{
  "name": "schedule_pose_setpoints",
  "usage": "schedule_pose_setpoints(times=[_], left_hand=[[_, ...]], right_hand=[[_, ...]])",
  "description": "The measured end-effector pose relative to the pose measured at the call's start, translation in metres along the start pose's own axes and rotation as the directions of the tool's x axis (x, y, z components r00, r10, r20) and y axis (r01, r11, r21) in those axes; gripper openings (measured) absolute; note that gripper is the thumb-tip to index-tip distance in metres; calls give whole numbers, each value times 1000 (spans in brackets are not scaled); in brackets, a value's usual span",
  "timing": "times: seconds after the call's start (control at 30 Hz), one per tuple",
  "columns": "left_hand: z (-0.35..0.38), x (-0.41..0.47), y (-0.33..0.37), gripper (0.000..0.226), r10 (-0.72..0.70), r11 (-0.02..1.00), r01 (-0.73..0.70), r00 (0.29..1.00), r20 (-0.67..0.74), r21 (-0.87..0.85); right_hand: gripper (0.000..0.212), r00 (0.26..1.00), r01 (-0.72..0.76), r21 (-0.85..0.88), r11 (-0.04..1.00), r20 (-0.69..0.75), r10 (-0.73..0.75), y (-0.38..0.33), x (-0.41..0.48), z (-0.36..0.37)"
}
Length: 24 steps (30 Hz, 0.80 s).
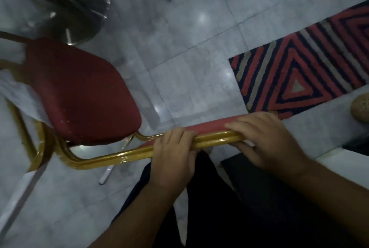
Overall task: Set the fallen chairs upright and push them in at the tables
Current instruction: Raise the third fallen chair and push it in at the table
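Two hands hold the chair (83, 96) by its backrest top near six o'clock. The left hand (173, 153) curls its fingers over the gold rail, while the right hand (265, 140) lays its fingers across the red pad, thumb beneath. The seat sits at nine o'clock, the table base (79, 8) at eleven and the striped rug (299, 68) at three.

No legible text, label, brand, number or sign in view, none on the chair (83, 92), the striped rug (299, 72) or the floor tiles (179, 38)

On chair (83, 96) backrest, left hand (173, 155) beside right hand (265, 140); table base (79, 8) beyond, left; rug (309, 64) right.
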<state>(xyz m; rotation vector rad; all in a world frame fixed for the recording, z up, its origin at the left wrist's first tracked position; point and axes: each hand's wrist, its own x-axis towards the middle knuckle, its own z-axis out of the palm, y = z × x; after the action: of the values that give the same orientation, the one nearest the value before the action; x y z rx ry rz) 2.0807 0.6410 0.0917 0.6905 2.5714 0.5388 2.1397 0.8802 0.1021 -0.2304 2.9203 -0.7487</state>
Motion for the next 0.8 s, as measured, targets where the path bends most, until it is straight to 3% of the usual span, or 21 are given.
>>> schedule_pose_setpoints(times=[0.1, 0.23, 0.3, 0.43, 0.6, 0.8], left_hand=[[-41, -29, -5, 26, -20, 999, 21, 999, 30, -26], [-86, -76, -5, 35, -104, 991, 99, 993, -57, -91], [-110, -98, 1, 37, -82, 990, 69, 991, -102, -123], [-146, -133, -1, 34, 34, 993, -59, 974, -222, -106], [-180, -187, -50, 28, 137, 989, -149, 930, -342, -10], [-201, -282, -107, 24, 80, 995, -94, 918, -389, -16]], right_hand=[[32, 999, -49, 100, 994, -13, 50, -33, -6, -18], [25, 999, 51, 177, 983, -18, -48, -94, 1, -37], [24, 995, 102, 176, 979, -32, -98, -130, 7, -50], [24, 974, 218, 75, 973, -86, -212, -204, 22, -66], [27, 935, 335, -104, 936, -85, -344, -283, 31, -68], [27, 886, 445, -179, 877, -54, -461, -390, 23, -41]])
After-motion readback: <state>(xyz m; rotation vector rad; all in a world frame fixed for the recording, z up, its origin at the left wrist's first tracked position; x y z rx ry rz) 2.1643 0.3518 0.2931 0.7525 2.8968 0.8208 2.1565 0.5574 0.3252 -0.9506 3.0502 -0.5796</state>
